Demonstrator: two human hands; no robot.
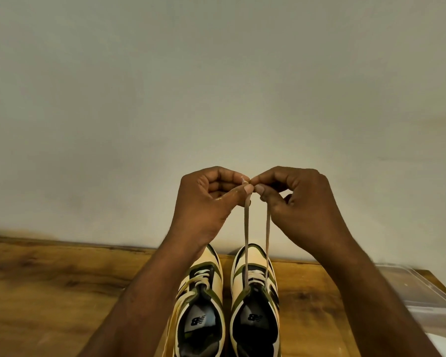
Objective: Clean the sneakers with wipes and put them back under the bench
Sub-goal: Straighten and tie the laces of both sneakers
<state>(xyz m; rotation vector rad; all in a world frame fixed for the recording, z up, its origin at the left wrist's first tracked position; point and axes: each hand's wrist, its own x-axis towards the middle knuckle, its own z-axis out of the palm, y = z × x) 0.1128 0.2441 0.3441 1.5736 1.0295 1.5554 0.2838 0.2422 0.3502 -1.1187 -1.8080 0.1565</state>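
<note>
— Left hand (204, 202), right hand (301, 202)?
— Fingers (247, 188) curled, pinching the flat beige lace ends (245, 228) together, raised taut above the right sneaker (255, 300).
— Sneakers?
— Cream, olive and black; side by side, toes to the wall (216, 86), on the grained wooden tabletop (49, 292). Left sneaker (201, 305) loosely laced.
— Other?
— Clear plastic lid (422, 289), right edge.

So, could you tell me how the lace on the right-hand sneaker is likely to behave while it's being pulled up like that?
Probably floppy: the lace runs straight only because the left hand and right hand pinch its ends taut. Likely light too, since fingertips alone hold it. The sneaker appears to stay on the bench, so a harder pull might lift or tip it.
</note>
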